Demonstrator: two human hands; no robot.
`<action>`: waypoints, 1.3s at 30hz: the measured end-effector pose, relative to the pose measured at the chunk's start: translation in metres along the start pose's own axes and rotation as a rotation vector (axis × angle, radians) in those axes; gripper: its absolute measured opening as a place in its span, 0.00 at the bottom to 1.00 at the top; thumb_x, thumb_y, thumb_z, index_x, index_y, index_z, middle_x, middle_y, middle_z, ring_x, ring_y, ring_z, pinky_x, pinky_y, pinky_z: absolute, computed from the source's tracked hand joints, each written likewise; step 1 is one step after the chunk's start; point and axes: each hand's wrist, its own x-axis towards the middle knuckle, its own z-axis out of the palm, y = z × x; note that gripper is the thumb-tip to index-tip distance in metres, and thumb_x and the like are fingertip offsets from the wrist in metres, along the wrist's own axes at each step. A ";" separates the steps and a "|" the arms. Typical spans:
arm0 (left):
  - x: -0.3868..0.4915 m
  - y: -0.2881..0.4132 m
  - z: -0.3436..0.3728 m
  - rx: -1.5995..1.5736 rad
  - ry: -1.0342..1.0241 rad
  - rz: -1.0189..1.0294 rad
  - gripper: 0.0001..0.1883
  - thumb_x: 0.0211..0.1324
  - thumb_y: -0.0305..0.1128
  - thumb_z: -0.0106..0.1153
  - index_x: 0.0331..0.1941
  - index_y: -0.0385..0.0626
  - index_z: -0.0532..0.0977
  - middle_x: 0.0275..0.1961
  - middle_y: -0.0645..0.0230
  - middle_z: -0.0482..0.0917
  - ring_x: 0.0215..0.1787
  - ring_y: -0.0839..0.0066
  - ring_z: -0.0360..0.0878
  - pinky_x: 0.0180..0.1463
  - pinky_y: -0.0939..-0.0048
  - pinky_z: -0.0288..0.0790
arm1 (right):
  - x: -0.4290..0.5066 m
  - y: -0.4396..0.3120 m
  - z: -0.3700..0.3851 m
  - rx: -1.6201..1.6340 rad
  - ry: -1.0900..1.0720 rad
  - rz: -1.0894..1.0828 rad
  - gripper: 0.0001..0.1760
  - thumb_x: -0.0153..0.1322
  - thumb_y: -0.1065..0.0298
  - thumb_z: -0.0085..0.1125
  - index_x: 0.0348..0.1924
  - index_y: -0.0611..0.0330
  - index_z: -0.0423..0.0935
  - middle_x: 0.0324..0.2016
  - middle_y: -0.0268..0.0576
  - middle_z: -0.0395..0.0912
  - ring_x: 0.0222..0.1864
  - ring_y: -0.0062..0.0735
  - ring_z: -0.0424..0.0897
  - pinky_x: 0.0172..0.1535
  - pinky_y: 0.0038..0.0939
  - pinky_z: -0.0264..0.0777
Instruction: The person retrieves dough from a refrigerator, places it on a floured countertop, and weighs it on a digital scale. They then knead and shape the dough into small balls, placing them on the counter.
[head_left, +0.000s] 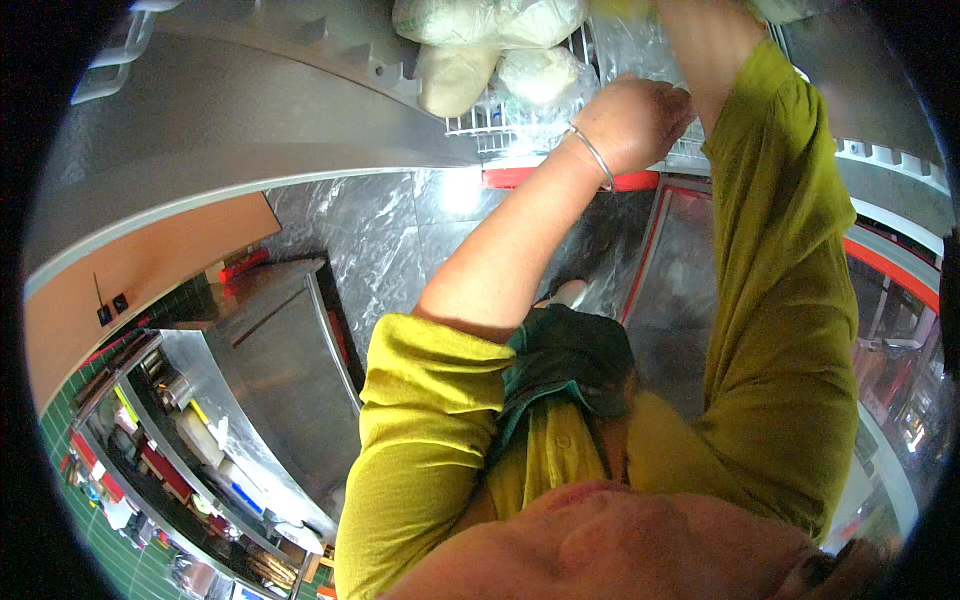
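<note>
My left hand (637, 124), with a silver bangle at its wrist, reaches over a white wire shelf (469, 124) in an open refrigerator. Its fingers curl away from me beside clear plastic wrap (634, 49), and whether they hold anything is hidden. My right forearm crosses above it and leaves the picture at the top, so the right hand is out of view. To the left of my left hand, a clear plastic bag of something whitish (540, 79) rests on the shelf. Next to it lies a pale, rounded bundle (457, 79), with more pale bagged items (491, 19) behind.
Refrigerator doors flank me: a grey one (300, 105) at left and another (892, 142) at right, with shelf brackets. A red strip (517, 178) edges the bottom. Marbled floor tiles (360, 217) lie below. Further left are a metal cabinet (277, 360) and a crowded rack (202, 442).
</note>
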 end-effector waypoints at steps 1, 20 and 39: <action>0.000 -0.002 0.001 0.011 -0.003 0.013 0.09 0.63 0.37 0.52 0.35 0.47 0.79 0.37 0.59 0.83 0.41 0.53 0.81 0.44 0.53 0.74 | 0.000 0.001 0.001 -0.004 -0.009 -0.002 0.29 0.68 0.55 0.60 0.56 0.66 0.76 0.50 0.59 0.79 0.53 0.53 0.78 0.59 0.45 0.69; 0.001 -0.007 0.002 0.006 -0.015 0.054 0.10 0.62 0.36 0.52 0.39 0.44 0.78 0.38 0.57 0.82 0.40 0.51 0.80 0.44 0.51 0.73 | -0.003 -0.010 0.001 -0.005 -0.116 -0.019 0.27 0.70 0.54 0.58 0.55 0.66 0.75 0.49 0.54 0.80 0.51 0.48 0.79 0.58 0.42 0.71; -0.003 -0.009 0.002 0.027 -0.044 0.021 0.11 0.63 0.36 0.53 0.39 0.41 0.80 0.39 0.55 0.83 0.43 0.50 0.80 0.46 0.50 0.73 | -0.025 0.001 -0.016 0.093 -0.559 0.053 0.25 0.72 0.54 0.57 0.54 0.66 0.75 0.47 0.48 0.81 0.49 0.43 0.80 0.56 0.40 0.73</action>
